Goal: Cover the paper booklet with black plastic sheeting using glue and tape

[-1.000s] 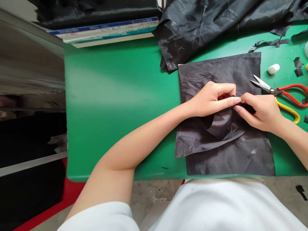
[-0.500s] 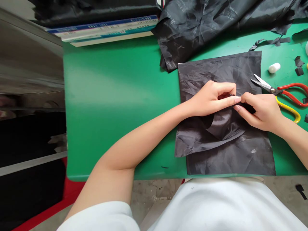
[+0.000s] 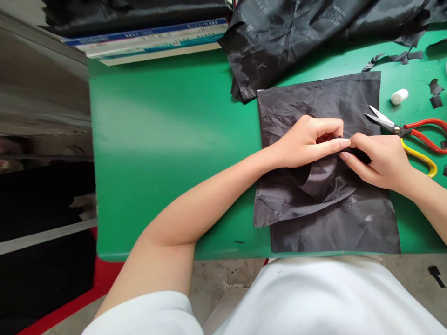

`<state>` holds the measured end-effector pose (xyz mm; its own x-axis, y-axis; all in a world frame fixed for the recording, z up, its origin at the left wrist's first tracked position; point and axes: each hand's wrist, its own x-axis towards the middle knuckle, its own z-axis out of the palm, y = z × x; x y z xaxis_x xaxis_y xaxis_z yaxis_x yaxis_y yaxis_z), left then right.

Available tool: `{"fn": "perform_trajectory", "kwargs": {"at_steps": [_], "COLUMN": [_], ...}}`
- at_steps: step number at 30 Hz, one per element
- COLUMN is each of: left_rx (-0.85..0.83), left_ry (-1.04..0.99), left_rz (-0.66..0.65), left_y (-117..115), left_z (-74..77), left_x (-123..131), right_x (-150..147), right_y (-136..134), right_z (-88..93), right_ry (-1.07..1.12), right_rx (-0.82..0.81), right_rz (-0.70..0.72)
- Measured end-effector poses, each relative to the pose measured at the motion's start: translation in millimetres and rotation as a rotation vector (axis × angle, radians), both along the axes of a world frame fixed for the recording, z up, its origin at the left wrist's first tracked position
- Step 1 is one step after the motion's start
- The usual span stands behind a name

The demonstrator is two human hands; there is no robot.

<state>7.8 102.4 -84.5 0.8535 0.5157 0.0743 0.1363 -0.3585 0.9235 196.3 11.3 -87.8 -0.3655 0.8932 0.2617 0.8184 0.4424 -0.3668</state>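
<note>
Thin black fabric point(image 3: 335, 235) lies creased in overlapping layers at the front right of the table. My left hand point(image 3: 314, 142) pinches a raised fold of it between thumb and fingers. Fingertip to fingertip with it, my right hand point(image 3: 379, 160) grips the same fold from the right. The fabric bunches up under both hands, and what lies inside the fold is hidden. Just beyond my right hand, scissors point(image 3: 396, 130) with one red and one yellow handle lie with blades slightly apart, their tips by the fabric's edge.
A small white cylinder point(image 3: 399, 97) sits behind the scissors on the green table point(image 3: 157, 139). Black scraps point(image 3: 436, 93) and a twisted strip point(image 3: 391, 58) lie at the right. More black fabric point(image 3: 289, 42) is heaped at the back, beside flat printed boxes point(image 3: 157, 42) at the back left.
Both hands keep the same hold on the fold. The view has shifted very slightly; otherwise nothing on the table has visibly moved.
</note>
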Motion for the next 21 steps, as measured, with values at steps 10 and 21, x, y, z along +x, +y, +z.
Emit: {"fn": "perform_trajectory", "kwargs": {"at_steps": [10,21], "left_rx": [0.002,0.03], "left_ry": [-0.005,0.023], "left_rz": [-0.007,-0.001], "left_y": [-0.4,-0.4], "left_z": [1.3,1.5], "left_x": [-0.2,-0.2], "right_x": [-0.5,0.3], "right_y": [-0.2,0.1], "right_z": [-0.2,0.0], "right_ry": [-0.004,-0.004], "right_rx": [0.015,0.004], "right_rz": [-0.001,0.0]}}
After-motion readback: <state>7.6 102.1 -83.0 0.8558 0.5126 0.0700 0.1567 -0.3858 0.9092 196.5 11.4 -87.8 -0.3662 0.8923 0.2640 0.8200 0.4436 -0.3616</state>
